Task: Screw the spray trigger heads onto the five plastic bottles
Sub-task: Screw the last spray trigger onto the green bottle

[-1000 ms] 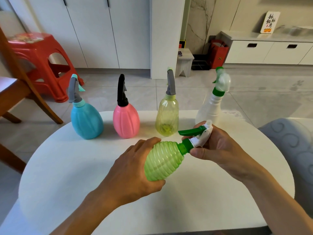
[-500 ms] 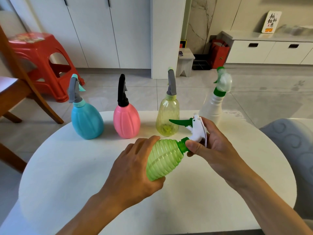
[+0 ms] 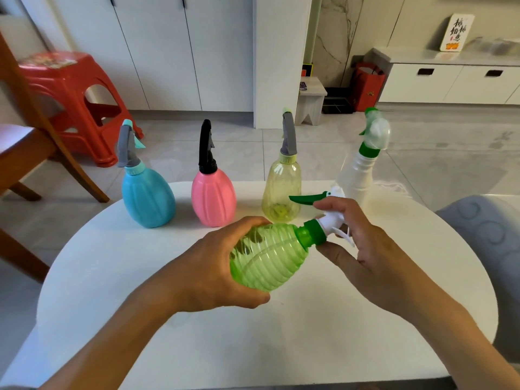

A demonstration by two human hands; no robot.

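You've got bare white desk (image 3: 281, 347) below both hands, right down to its near rim. Your left hand (image 3: 213, 271) is wrapped around the ribbed green bottle (image 3: 267, 256), holding it tilted just above the desk with its neck toward your right hand (image 3: 365, 249). That one has thumb and fingers curled around the white-and-green trigger head (image 3: 326, 220) at the green collar. Beyond your hands stand the blue bottle (image 3: 147, 197), pink bottle (image 3: 213, 197), yellow bottle (image 3: 281, 192) and white bottle (image 3: 358, 171), heads on. Red stool (image 3: 73, 94) far left on the tiled floor.
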